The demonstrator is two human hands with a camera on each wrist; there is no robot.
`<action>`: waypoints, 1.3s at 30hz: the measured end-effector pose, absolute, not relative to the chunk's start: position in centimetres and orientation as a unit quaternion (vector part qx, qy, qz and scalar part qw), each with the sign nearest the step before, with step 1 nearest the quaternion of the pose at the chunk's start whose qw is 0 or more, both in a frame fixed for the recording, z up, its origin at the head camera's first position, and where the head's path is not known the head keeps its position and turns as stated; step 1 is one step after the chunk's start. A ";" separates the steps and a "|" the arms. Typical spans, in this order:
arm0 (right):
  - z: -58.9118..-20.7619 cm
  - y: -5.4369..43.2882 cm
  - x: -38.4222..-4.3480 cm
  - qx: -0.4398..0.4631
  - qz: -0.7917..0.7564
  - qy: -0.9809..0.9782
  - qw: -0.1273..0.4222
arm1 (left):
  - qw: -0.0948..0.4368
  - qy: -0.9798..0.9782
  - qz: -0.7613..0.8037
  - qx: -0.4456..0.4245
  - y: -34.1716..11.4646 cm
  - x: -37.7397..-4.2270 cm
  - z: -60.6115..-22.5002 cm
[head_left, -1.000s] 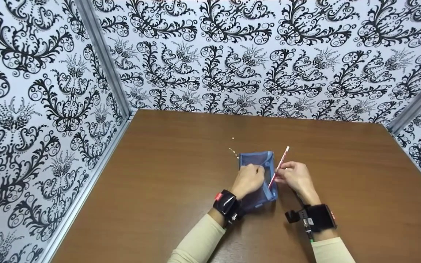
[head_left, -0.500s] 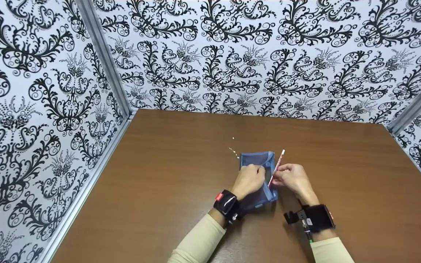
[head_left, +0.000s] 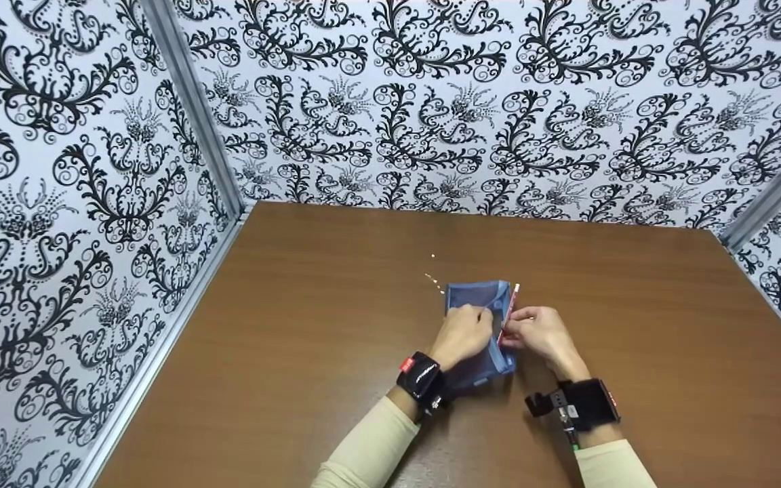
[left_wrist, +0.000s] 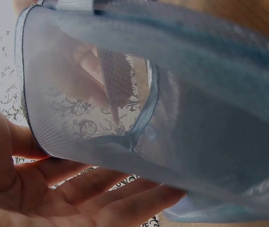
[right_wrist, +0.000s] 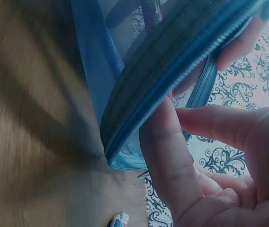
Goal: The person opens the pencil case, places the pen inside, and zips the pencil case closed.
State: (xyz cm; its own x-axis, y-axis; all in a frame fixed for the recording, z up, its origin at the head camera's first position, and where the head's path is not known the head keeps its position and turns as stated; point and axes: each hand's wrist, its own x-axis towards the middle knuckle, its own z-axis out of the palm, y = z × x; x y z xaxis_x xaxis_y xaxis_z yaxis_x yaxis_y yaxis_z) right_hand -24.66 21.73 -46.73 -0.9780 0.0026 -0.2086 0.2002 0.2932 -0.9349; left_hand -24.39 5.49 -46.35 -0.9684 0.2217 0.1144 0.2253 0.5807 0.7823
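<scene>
A blue see-through mesh zip pouch (head_left: 477,293) stands on the table with its zipped mouth open toward the right. My left hand (head_left: 464,333) grips the pouch by its rim; in the left wrist view its fingers (left_wrist: 96,187) lie along the mesh. My right hand (head_left: 541,337) pinches a slim red and white pencil (head_left: 513,298) at the mouth. The pencil's lower end is inside the pouch, and its white end points up and away. Through the mesh in the left wrist view a pointed tip (left_wrist: 114,111) shows. In the right wrist view the zipper edge (right_wrist: 172,90) crosses the fingers.
A short line of small pale specks (head_left: 434,279) lies on the brown table (head_left: 336,291) behind the pouch. Patterned panels (head_left: 445,115) stand at the back and sides. A small white and blue end of something (right_wrist: 120,219) shows low in the right wrist view.
My right hand has moved slightly left and down with the pencil, which now stands steeper and deeper in the pouch. My left hand and the pouch have stayed nearly still.
</scene>
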 end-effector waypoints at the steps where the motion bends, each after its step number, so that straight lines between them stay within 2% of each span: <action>1: -46.7 21.7 -24.6 0.063 -0.590 0.801 0.085 | 0.001 -0.889 -0.441 -0.124 5.5 -24.4 -46.3; 12: -46.7 21.5 -24.4 0.043 -0.593 0.797 0.103 | 0.001 -0.892 -0.435 -0.122 5.5 -24.4 -46.1; 39: -46.9 21.4 -24.4 0.023 -0.576 0.810 0.108 | 0.001 -0.886 -0.445 -0.127 5.6 -24.3 -46.2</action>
State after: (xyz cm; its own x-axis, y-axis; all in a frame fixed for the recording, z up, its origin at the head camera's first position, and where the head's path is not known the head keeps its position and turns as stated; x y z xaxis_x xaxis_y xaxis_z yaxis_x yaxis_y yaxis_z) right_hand -24.43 21.41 -46.94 -0.9757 -0.0877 -0.2010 0.1610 0.3362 -0.9279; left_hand -24.33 5.56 -46.22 -0.9678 0.2240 0.1152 0.2261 0.5713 0.7890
